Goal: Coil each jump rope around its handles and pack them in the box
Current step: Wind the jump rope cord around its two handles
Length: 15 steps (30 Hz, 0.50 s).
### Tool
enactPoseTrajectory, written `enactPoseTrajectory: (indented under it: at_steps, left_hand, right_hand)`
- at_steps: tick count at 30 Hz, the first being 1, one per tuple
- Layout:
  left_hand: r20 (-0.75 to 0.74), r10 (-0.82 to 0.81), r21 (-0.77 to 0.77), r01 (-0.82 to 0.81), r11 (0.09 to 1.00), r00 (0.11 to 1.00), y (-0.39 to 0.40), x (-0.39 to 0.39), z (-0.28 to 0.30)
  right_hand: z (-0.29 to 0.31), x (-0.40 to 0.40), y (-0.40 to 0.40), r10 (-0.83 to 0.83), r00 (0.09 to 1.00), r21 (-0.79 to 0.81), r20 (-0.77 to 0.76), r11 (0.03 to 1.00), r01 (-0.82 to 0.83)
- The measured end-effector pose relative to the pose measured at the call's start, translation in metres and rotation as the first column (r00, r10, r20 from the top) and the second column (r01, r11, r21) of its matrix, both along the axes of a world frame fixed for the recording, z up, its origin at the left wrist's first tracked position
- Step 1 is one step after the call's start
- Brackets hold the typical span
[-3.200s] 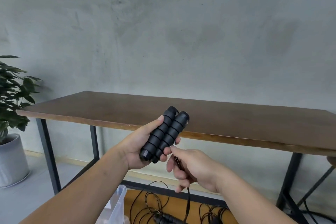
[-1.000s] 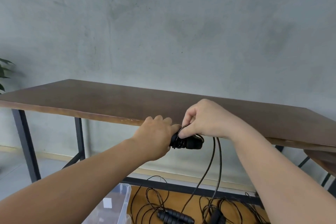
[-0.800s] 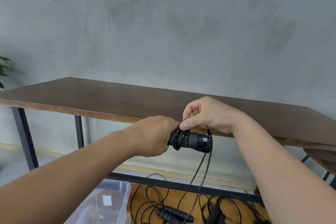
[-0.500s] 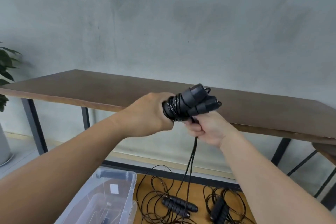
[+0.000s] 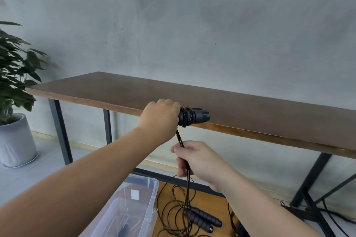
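Tension matters: left hand (image 5: pixel 160 119) grips handles (image 5: pixel 194 116); right hand (image 5: pixel 194 159), at six o'clock, pinches rope (image 5: pixel 180 138). Best wind snug, even turns toward twelve.

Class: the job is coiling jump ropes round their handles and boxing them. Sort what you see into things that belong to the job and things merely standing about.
Belongs to the job:
- handles, gripped by the left hand
- rope, held by the right hand
- second jump rope on the floor
- clear box

Standing about:
- wooden table
- potted plant
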State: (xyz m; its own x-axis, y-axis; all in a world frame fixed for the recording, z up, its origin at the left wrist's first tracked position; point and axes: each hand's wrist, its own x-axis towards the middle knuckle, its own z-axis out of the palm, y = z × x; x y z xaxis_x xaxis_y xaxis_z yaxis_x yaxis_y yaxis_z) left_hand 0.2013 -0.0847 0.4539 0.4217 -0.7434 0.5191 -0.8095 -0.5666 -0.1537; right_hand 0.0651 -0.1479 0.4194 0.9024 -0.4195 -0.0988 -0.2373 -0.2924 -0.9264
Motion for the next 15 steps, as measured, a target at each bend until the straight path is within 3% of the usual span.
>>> enactPoseTrajectory:
  at_steps: [4, 9, 15]
  left_hand:
    - [0.162, 0.014, 0.145, -0.038, 0.989, 0.987, 0.004, 0.011, -0.01]
    - [0.211, -0.031, 0.212, -0.015, 0.977, 0.977, 0.011, 0.012, -0.019]
    - [0.193, -0.129, 0.212, 0.087, 0.973, 0.973, 0.023, 0.023, -0.021]
  right_hand:
    - [0.011, 0.005, -0.002, -0.031, 1.0, -0.309, 0.0, 0.951, 0.029]
    - [0.026, 0.014, -0.004, -0.019, 0.999, -0.617, 0.028, 0.787, 0.032]
    - [0.047, 0.025, 0.0, -0.063, 0.992, -0.731, 0.113, 0.67, 0.126]
